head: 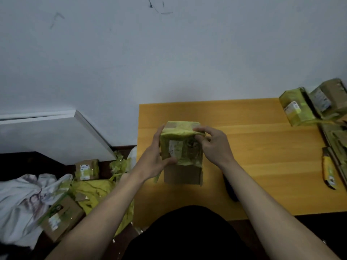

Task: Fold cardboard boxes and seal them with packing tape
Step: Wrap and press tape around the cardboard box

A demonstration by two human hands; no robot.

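A small cardboard box (181,147) wrapped in yellow-green tape, with a white label on its near face, stands on the orange table (262,147). My left hand (156,156) holds its left side, thumb across the near face. My right hand (212,142) pinches the tape at the box's top right edge. A bare brown cardboard flap (182,174) lies below the box toward me.
Two taped boxes (296,107) and flattened cardboard (336,147) sit at the table's right edge, with a yellow-labelled object (328,170) beside them. A dark object (230,188) lies under my right forearm. On the floor at left are more boxes (87,168), yellow tape scraps (97,192), white cloth (22,201) and a white board (56,136).
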